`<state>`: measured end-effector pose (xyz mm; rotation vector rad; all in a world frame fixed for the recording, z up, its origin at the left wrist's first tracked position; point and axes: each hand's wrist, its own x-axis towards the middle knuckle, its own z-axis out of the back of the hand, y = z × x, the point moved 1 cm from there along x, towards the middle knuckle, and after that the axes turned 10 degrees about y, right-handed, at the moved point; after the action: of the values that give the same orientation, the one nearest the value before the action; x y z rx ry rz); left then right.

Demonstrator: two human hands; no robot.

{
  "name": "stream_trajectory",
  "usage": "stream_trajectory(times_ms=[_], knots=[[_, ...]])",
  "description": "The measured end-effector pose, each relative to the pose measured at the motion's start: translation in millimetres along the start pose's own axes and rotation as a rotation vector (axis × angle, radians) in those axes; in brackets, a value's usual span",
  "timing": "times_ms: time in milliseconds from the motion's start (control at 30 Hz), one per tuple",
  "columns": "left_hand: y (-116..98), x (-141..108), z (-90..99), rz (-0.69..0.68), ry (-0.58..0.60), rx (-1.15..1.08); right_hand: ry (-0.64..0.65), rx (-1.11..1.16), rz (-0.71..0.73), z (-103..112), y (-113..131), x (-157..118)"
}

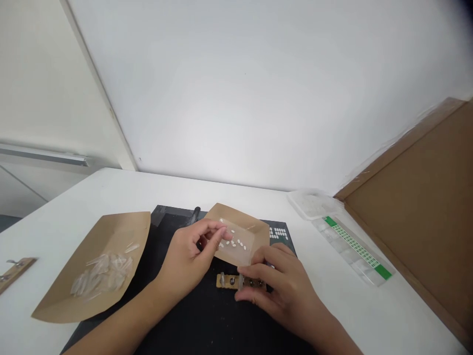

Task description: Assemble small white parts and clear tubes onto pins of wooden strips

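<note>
My left hand [194, 251] is closed in a pinch over a brown paper tray [225, 213] that holds several small white oval pieces [240, 242]; whatever lies between its fingertips is too small to make out. Below that tray, a small wooden strip [220, 282] with round metal parts lies on the black mat [181, 315]. My right hand [275, 283] grips a small clear piece [241, 282] between thumb and fingers, upright at the strip, and covers part of the strip's right side.
On the left, another brown paper tray [121, 222] holds clear plastic pieces [103, 273]. A second wooden strip [16, 273] lies at the far left. Rightward are a translucent container [314, 204] and a clear case with a green label [356, 246]. White walls and a brown panel [417, 212] border the table.
</note>
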<state>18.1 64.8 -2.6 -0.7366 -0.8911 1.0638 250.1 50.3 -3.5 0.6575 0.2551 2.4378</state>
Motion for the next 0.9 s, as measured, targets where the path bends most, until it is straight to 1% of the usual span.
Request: stream_trajectory(times_ms=[67,167,233,300,500,900], knots=[[2,0,0.0,-0.02,-0.048,0.064,0.045,0.015,-0.01,-1,1,0],[5,-1,-3.3,-0.133,-0.097,0.182,0.07,0.034,-0.049,-5,4,1],[8,-2,-7.0,-0.185,-0.102,0.229,0.071,0.028,-0.068,-10,4,1],[11,-4,-10.7,-0.184,-0.08,0.23,0.069,0.008,-0.082,-15,4,0],[14,-11,-15.6,-0.147,-0.02,0.129,0.072,-0.075,-0.105,-25,0,-2],[14,-15,-17.9,-0.185,-0.042,0.093,0.133,-0.158,-0.116,-26,1,0]])
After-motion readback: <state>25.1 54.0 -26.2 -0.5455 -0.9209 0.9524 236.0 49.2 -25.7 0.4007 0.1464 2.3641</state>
